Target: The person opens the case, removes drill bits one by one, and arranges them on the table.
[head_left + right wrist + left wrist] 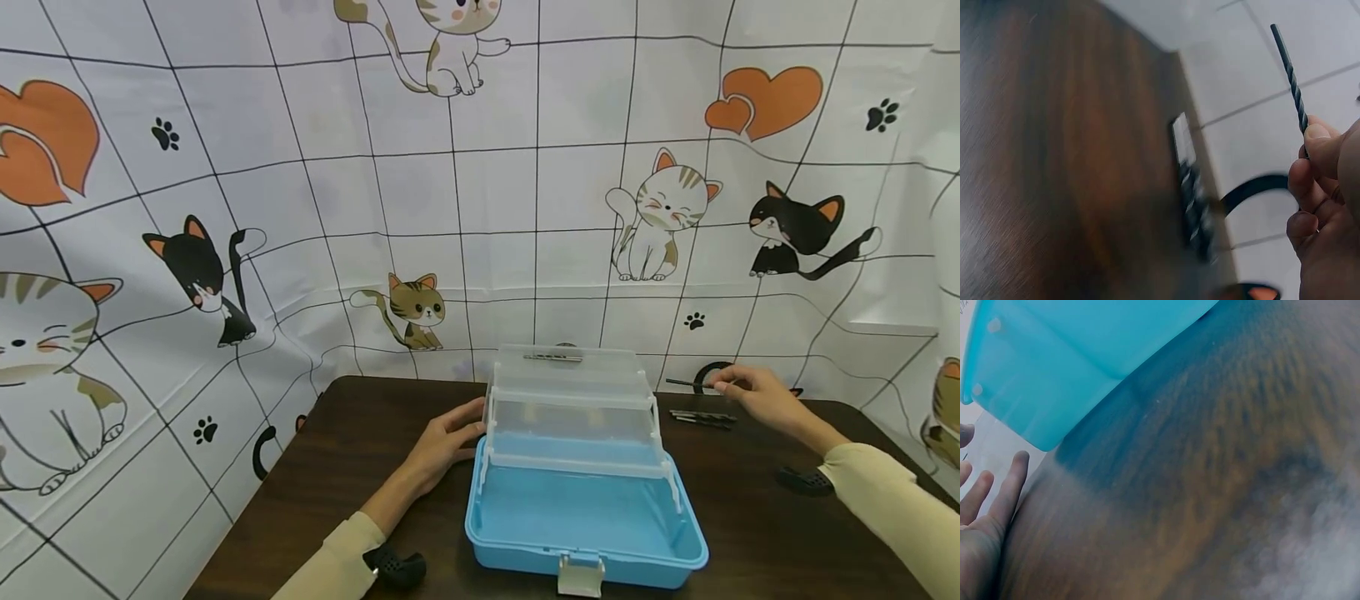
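A light blue toolbox [570, 508] stands on the table, its translucent trays [573, 421] raised at the back. In the uppermost tray lies a silvery drill bit [553, 358]. My left hand [444, 446] is at the box's back left side with its fingertips at the tray's edge; the left wrist view shows the fingers [1010, 487] spread beside the blue wall. To the right of the box, my right hand [761, 404] pinches a thin dark drill bit [1288, 65] between thumb and finger, its smooth shank pointing away. Below it, several more drill bits [701, 418] lie together on the table.
The dark wooden table [337, 500] ends at a white cat-patterned sheet [495, 192] behind it. A white latch [581, 575] hangs at the box's front. Each wrist wears a black device, such as the left one [397, 567].
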Motion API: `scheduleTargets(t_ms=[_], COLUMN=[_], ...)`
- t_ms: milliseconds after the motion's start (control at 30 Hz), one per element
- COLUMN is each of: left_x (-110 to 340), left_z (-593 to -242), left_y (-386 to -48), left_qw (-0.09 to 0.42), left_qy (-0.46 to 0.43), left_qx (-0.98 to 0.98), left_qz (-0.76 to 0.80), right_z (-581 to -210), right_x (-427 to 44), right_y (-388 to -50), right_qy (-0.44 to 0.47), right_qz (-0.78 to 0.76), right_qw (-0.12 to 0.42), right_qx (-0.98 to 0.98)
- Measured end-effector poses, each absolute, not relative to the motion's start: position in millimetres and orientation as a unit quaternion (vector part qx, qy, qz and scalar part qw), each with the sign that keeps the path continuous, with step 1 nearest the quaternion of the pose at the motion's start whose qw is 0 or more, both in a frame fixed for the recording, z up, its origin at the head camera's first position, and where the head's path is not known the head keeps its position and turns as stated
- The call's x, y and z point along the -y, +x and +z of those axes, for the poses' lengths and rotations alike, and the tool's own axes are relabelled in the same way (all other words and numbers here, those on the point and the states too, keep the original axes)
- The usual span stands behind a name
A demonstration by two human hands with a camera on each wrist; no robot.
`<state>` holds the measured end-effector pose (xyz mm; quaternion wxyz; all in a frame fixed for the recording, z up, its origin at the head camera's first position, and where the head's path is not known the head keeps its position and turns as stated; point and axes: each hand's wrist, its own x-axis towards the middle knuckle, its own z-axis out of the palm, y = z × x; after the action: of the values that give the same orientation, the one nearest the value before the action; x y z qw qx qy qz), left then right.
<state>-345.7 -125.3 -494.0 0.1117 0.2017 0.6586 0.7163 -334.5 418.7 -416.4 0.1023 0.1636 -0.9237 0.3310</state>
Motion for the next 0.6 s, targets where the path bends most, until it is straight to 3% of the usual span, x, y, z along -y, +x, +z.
scheduleTargets(t_ms=[300, 600], left_x=[125.7, 125.2], left_z=[-495.1, -494.9], left_y=[-346.2, -347.1], left_qw=[0.113, 0.113], left_qy=[0.205, 0.207], left_qx=[-0.659, -0.658], left_qz=[0.715, 0.715], right_z=[-464.9, -475.5], right_x=[-433.4, -432.8], right_y=[-319.3, -316.1], right_qy=[0.120, 0.122], right_qz=[0.299, 0.282], right_qw=[0.103, 0.125], right_qx=[0.941, 0.943])
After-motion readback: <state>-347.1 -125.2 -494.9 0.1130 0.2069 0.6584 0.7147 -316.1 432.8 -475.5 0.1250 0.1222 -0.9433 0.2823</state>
